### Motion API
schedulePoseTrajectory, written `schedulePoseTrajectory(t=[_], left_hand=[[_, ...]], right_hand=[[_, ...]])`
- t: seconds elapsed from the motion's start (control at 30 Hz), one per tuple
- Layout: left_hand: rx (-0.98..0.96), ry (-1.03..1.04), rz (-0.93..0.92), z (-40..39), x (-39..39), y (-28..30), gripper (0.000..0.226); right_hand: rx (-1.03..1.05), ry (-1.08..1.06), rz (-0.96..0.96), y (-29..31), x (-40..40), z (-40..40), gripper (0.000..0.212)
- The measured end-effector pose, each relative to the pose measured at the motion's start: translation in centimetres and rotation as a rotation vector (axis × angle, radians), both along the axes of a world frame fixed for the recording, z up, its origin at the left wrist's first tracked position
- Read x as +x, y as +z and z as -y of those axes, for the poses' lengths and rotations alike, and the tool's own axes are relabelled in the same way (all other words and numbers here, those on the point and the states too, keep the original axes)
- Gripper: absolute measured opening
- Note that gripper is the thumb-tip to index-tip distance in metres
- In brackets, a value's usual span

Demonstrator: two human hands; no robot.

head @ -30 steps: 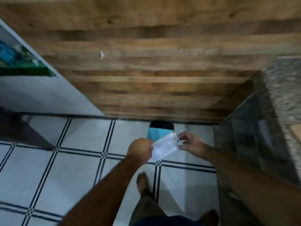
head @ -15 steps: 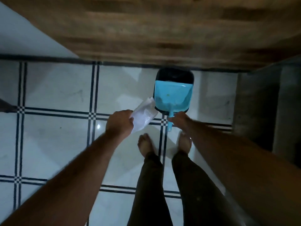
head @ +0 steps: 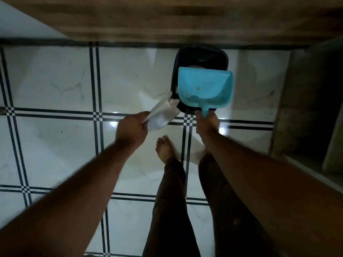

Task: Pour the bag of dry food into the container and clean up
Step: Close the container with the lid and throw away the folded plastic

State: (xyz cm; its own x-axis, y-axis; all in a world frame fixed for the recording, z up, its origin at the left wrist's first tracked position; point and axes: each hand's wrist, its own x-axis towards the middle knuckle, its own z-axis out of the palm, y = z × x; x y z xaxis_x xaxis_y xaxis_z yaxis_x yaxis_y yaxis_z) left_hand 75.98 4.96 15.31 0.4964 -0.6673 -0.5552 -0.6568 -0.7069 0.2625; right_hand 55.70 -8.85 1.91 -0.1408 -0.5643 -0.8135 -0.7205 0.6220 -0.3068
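My left hand grips a crumpled clear plastic bag, its free end pointing toward a dark bin on the floor. My right hand holds the handle of a turquoise dustpan, which sits tilted over the front of the bin. A few crumbs lie inside the dustpan. Most of the bin's opening is uncovered behind the pan.
White floor tiles with black line borders spread to the left. A wooden wall runs along the back. A grey cabinet side stands at right. My bare foot and dark trouser legs are below the hands.
My right hand let go of the bag and took the dustpan's handle. The dustpan shifted right, uncovering more of the bin. The left hand moved the bag closer to the bin.
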Motion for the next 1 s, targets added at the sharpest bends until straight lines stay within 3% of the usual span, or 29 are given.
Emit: schedulePoseTrajectory(t=[0.13,0.27,0.4,0.57,0.7,0.8,1.0], left_hand=[[-0.044,-0.122,0.020,5.8,-0.4,1.4,0.038],[-0.104,-0.184,-0.027,13.1,-2.8,-0.3,0.044],[-0.024,-0.244,-0.051,18.5,-6.0,-5.7,0.048],[0.025,-0.318,0.056,19.5,-7.9,-14.6,0.038],[0.186,-0.279,0.083,18.2,-7.2,-20.7,0.040],[0.286,-0.414,0.121,18.4,-8.0,-22.0,0.038],[0.558,-0.660,-0.073,20.4,-8.1,-26.6,0.081]], right_hand=[[-0.194,-0.040,-0.050,5.6,-3.1,4.5,0.029],[-0.301,-0.113,-0.092,6.2,-7.0,8.5,0.030],[-0.292,-0.118,-0.147,4.0,-10.0,10.0,0.035],[-0.261,-0.123,-0.143,0.1,-13.0,9.7,0.037],[-0.253,-0.144,-0.153,-2.8,-13.9,9.5,0.037],[-0.251,-0.134,-0.165,-4.5,-14.2,9.4,0.036],[-0.267,-0.103,-0.124,-6.5,-14.2,9.0,0.031]])
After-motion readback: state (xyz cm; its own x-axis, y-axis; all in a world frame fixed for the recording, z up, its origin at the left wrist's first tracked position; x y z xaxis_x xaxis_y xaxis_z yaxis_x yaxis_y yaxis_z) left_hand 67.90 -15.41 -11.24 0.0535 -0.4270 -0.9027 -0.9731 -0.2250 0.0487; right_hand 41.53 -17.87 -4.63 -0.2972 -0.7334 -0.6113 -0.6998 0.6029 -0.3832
